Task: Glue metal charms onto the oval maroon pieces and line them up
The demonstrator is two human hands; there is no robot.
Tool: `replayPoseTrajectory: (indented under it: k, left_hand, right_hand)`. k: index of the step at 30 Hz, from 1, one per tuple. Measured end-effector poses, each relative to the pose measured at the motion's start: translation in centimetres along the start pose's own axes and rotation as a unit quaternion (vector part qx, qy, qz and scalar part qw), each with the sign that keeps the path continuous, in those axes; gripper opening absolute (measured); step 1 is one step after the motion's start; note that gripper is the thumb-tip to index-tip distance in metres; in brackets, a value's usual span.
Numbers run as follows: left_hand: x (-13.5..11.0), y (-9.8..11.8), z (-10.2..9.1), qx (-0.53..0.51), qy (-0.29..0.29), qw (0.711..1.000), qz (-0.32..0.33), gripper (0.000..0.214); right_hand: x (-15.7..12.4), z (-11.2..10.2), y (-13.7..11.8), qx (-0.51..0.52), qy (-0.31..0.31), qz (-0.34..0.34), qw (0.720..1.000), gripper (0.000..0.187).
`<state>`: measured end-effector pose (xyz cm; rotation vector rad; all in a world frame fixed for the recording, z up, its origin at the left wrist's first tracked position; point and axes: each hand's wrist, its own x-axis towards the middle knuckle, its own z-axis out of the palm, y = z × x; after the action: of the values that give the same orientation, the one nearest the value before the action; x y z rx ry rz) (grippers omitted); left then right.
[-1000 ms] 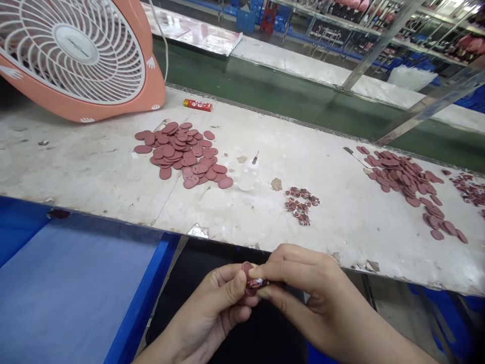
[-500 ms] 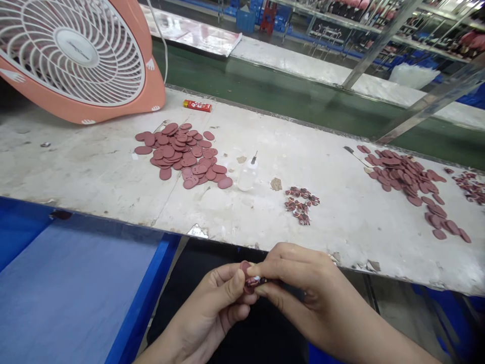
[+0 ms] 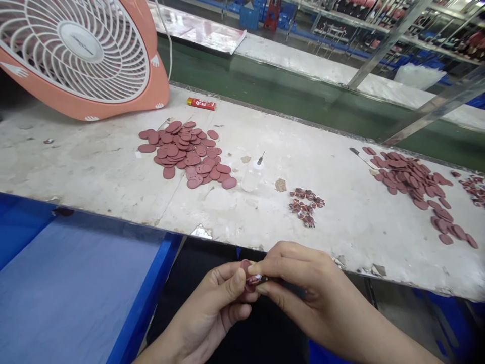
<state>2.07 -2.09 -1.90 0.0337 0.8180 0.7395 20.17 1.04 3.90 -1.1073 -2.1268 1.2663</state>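
Barely anything moved, just the view creeping a touch, while the left hand (image 3: pixel 214 298) and right hand (image 3: pixel 303 288) stayed pinched on a small maroon oval patch (image 3: pixel 247 268).

It looked light, thin and a bit floppy, probably rubbery, so I'd take it by the rim, and it sat just past the front edge of the tabletop (image 3: pixel 94 162). The left hand had thumb and fingers curled closed on one side, while the right came in from the other with thumb and forefinger nearly shut, both forearms angling up from the bottom of the view. Farther out lay a pile of matching patches (image 3: pixel 182 151) and a plastic squeeze bottle (image 3: pixel 252 174).
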Motion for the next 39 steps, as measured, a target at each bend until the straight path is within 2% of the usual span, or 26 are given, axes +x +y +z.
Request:
replayPoseTrajectory:
  k: [4, 8, 10, 13, 19, 21, 23, 25, 29, 31, 33, 36, 39]
  left_hand:
    - [0.1, 0.5, 0.1, 0.045, -0.011, 0.999, 0.025, 0.02]
    - [-0.2, 1.3, 0.1, 0.091, -0.002, 0.991, 0.098, 0.025]
    - [-0.6, 1.7, 0.0, 0.105, -0.028, 0.984, 0.139, 0.026]
    - [-1.0, 2.2, -0.4, 0.113, -0.065, 0.979, 0.157, 0.025]
    - [-1.3, 2.9, -1.1, 0.107, -0.072, 0.979, 0.156, 0.027]
    - [-1.2, 3.0, -1.3, 0.112, -0.069, 0.978, 0.161, 0.027]
    - [-1.2, 2.9, -1.6, 0.12, -0.037, 0.974, 0.19, 0.034]
    - [-1.3, 2.6, -1.9, 0.127, 0.034, 0.961, 0.245, 0.037]
    - [-2.2, 1.7, -2.4, 0.111, 0.187, 0.897, 0.386, 0.025]
    - [-2.7, 1.4, -2.7, 0.097, 0.214, 0.872, 0.43, 0.027]
    - [-3.3, 1.5, -3.2, 0.089, 0.224, 0.862, 0.446, 0.027]
    - [-4.0, 2.0, -4.1, 0.098, 0.248, 0.849, 0.457, 0.017]
    - [-4.4, 2.3, -5.6, 0.11, 0.293, 0.824, 0.473, 0.013]
  right_hand:
    - [0.0, -0.4, 0.0, -0.015, 0.001, 0.003, 1.0, 0.033]
    - [-0.7, -0.7, 0.3, -0.054, 0.043, -0.043, 0.997, 0.051]
    - [-0.8, -0.6, 0.6, -0.069, 0.057, -0.07, 0.994, 0.045]
    - [-0.5, -0.3, 0.8, -0.076, 0.052, -0.107, 0.99, 0.038]
    - [1.0, 0.4, 0.6, -0.094, 0.047, -0.166, 0.981, 0.021]
    - [1.3, 0.8, 0.7, -0.093, 0.054, -0.179, 0.978, 0.021]
    - [1.7, 1.4, 0.8, -0.092, 0.074, -0.188, 0.975, 0.024]
    - [2.2, 2.4, 1.0, -0.099, 0.111, -0.19, 0.97, 0.027]
    - [3.6, 5.4, 1.2, -0.145, 0.201, -0.204, 0.947, 0.026]
    - [4.7, 7.0, 1.1, -0.18, 0.233, -0.244, 0.924, 0.023]
    - [5.9, 8.3, 0.8, -0.21, 0.232, -0.29, 0.904, 0.022]
    - [7.7, 9.9, 0.2, -0.229, 0.218, -0.338, 0.886, 0.019]
    - [9.2, 11.2, -0.6, -0.234, 0.217, -0.353, 0.88, 0.015]
